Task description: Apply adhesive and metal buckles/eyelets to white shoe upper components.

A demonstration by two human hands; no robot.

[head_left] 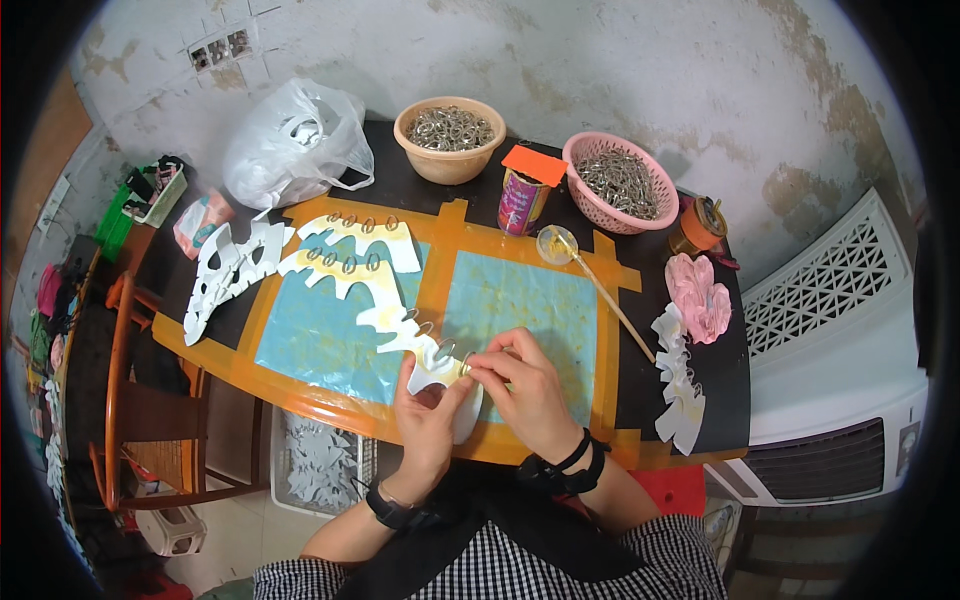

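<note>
Item: white scalloped paper cutout (432, 372), at the near edge of the tabletop (620, 395).

Hands: left hand (428, 420) supports it from below; right hand (528, 392) pinches a small metal ring (466, 368) at its edge.

Risks (judged): thin paper may tear at the ring; ringed strip (350, 262) could drag or crease.

Obscured: fingertips hide the ring's seating; contents of the white bag (295, 140) unreadable; bowl of rings (449, 135) well apart.
</note>
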